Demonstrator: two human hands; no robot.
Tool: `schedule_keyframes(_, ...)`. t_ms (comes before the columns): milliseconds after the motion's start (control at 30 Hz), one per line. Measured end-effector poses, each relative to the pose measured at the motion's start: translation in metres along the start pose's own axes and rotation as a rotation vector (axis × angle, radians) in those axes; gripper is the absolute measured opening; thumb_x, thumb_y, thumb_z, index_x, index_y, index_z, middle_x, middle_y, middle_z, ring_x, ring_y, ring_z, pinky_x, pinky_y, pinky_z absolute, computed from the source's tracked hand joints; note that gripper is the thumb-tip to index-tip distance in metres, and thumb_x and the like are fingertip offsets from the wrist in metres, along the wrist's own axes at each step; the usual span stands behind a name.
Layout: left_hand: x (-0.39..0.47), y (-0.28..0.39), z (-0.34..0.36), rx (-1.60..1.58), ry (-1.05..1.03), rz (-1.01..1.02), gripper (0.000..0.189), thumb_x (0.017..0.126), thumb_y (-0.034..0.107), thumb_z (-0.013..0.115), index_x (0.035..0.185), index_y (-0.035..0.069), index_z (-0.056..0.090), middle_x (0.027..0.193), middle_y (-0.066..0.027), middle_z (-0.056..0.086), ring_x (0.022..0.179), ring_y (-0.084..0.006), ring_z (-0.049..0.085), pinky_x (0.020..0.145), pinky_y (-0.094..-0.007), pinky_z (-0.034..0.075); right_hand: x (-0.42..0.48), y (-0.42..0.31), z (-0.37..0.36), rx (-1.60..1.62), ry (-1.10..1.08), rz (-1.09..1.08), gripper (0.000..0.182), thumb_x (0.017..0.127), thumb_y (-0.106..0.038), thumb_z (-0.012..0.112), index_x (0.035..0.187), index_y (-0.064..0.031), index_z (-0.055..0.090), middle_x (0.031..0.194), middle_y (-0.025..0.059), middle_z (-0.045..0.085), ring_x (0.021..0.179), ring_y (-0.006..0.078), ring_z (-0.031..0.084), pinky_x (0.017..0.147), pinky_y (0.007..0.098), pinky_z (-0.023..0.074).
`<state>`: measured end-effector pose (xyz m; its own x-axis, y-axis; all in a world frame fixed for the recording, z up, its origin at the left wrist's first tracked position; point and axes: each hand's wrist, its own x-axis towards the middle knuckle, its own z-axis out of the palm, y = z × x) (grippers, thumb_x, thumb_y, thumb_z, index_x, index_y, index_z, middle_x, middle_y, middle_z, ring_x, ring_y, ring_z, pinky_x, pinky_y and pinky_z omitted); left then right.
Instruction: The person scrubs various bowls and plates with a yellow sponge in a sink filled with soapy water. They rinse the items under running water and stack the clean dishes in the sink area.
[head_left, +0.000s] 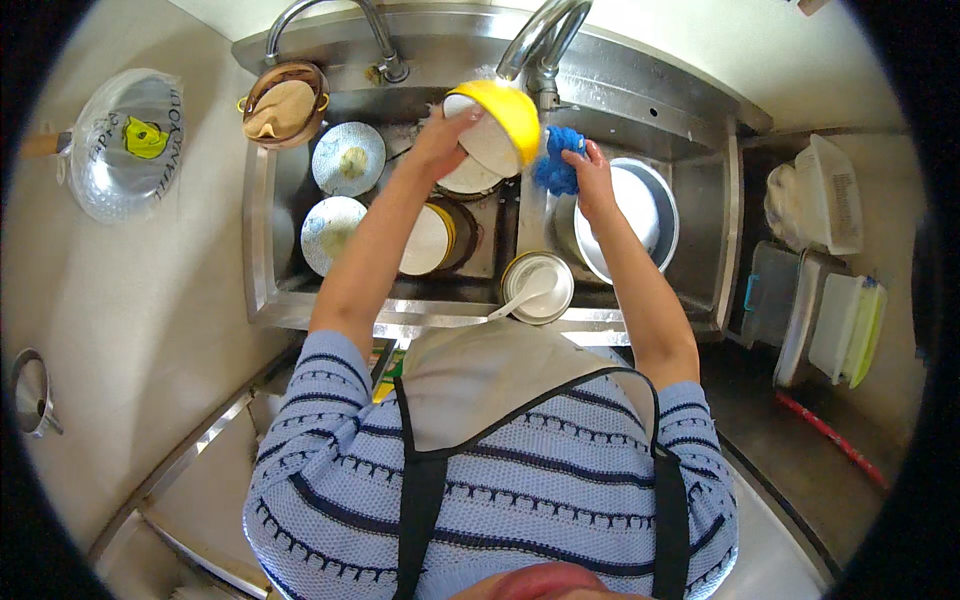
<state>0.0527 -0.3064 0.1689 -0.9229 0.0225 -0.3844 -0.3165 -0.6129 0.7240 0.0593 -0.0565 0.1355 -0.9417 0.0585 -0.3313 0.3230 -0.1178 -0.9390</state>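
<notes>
My left hand (448, 142) grips a yellow bowl with a white inside (517, 124), tilted under the spout of the right faucet (541, 34). Just right of the bowl, my right hand (592, 176) holds a blue scrubbing cloth or mesh (559, 161). Below that hand a large round metal basin (634, 217) rests in the right sink basin. More bowls (425, 240) and two patterned lids or plates (349, 160) lie in the left one. A white spoon (525, 292) lies in a stacked bowl (551, 300) at the divider's front end.
A brown glass pot (283, 105) with a tan cloth or pad stands on the sink's back left corner. On the left counter are a pan in a plastic bag (124, 176) and a metal funnel (32, 394). Plastic containers (836, 322) stand at the right. A second faucet (375, 37) rises behind the left basin.
</notes>
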Motion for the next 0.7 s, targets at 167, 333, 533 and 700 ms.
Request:
schedule_keyframes(167,-0.003,0.015,0.006,0.817,-0.143,0.436,0.034,0.093,0.014,0.056,0.126,0.005,0.057,0.121,-0.0164,0.061,0.104,-0.0297,0.061,0.092,-0.0353,0.047,0.007,0.005,-0.004,-0.020,0.023,-0.030,0.024,0.084,-0.007,0.064,0.108,-0.0076,0.060,0.096,0.0020,0.066,0.086,0.0125,0.062,0.079,0.0267,0.0495)
schedule_keyframes(333,-0.015,-0.031,0.014,0.986,-0.062,0.181,0.029,0.094,0.025,0.054,0.118,0.012,0.062,0.110,-0.0223,0.061,0.100,-0.0370,0.058,0.086,-0.0414,0.045,0.016,-0.011,-0.017,0.036,0.051,-0.112,0.016,0.085,-0.007,0.065,0.100,-0.0104,0.063,0.082,-0.0032,0.059,0.075,0.0088,0.053,0.070,0.0251,0.0428)
schedule_keyframes(533,-0.015,-0.081,0.015,1.116,-0.052,0.573,0.027,0.092,0.016,0.057,0.116,0.008,0.062,0.102,-0.0195,0.061,0.105,-0.0354,0.052,0.093,-0.0405,0.040,0.015,-0.025,-0.031,0.055,0.064,-0.122,0.016,0.086,-0.007,0.065,0.101,-0.0102,0.063,0.087,-0.0014,0.061,0.079,0.0094,0.054,0.072,0.0256,0.0435)
schedule_keyframes(700,-0.004,-0.093,0.016,1.093,-0.188,0.437,0.032,0.088,0.010,0.056,0.119,0.004,0.059,0.106,-0.0172,0.062,0.099,-0.0311,0.056,0.088,-0.0385,0.043,0.007,-0.028,-0.035,0.048,0.095,-0.095,0.015,0.086,-0.007,0.065,0.100,-0.0103,0.062,0.087,-0.0013,0.061,0.079,0.0095,0.055,0.071,0.0263,0.0445)
